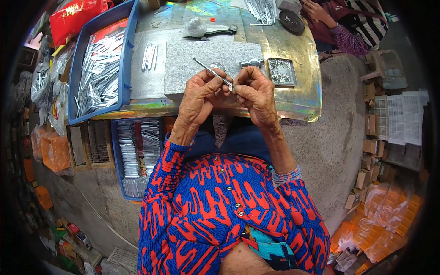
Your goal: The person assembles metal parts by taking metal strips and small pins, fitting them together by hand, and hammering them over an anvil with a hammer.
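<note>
At the far left, clear bags point(43, 82) of metal parts lie heaped beside a blue tray point(126, 68) on the table point(298, 82), filled with thin silver metal strips point(98, 73). Below the table's edge sits a second blue bin point(118, 160) packed with rows of the same kind of strips. A small bunch of metal pins point(149, 56) lies on the table just right of the tray, next to a grey stone slab point(183, 68).

Over the near edge of that slab the person's left hand point(198, 98) is curled closed, thumb and forefinger pinching a thin metal rod point(208, 69) that slants up and to the left from the fingers. The right hand point(256, 94) meets it fingertip to fingertip, its fingers also bent shut on the rod's lower end, where a small metal piece sits; whether that piece is separate from the rod cannot be told.

Behind the hands on the slab rest a round metal ball point(217, 66) and a short silver cylinder point(252, 63). To the right is a small square dish point(281, 72) of shiny bits. At the top right, another person's hand point(314, 10) rests at the table's far corner, near a dark round disc point(292, 22).
</note>
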`<state>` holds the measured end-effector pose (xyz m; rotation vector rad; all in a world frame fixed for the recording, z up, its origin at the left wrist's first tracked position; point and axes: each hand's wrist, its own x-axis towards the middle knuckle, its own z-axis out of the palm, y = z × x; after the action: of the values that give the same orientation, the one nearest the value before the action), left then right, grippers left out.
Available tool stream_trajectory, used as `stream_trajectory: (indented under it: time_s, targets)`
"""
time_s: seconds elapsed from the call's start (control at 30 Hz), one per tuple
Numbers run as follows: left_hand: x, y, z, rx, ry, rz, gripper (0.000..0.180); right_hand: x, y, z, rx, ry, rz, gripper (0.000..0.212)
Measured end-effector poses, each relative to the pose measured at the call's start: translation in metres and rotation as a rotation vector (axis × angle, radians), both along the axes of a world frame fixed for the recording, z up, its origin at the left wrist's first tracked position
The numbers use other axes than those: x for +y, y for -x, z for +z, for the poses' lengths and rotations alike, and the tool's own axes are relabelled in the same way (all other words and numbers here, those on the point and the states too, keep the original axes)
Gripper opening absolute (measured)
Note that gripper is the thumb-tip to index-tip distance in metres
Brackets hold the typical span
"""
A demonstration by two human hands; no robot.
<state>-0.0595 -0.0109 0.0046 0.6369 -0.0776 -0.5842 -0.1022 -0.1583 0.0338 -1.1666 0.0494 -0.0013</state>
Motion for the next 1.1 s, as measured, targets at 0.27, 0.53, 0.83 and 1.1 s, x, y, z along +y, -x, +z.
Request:
stream_trajectory:
  time_s: [0.27,0.53,0.83,1.1]
  targets:
    - [0.001,-0.001,0.004,-0.19,-0.23,0.065,0.016,-0.003,-0.002,-0.002,-0.017,0.031,0.041,0.012]
    - [-0.002,0.002,0.012,-0.202,-0.328,0.147,0.015,0.008,-0.004,-0.021,-0.249,0.557,-0.176,0.009]
    - [0.011,-0.012,0.013,-0.425,-0.622,0.306,0.012,0.03,-0.009,-0.018,-0.161,0.4,-0.155,0.015]
    - [0.003,-0.039,0.009,-0.591,-0.799,0.361,0.008,0.024,-0.014,-0.02,-0.143,0.302,-0.143,0.023]
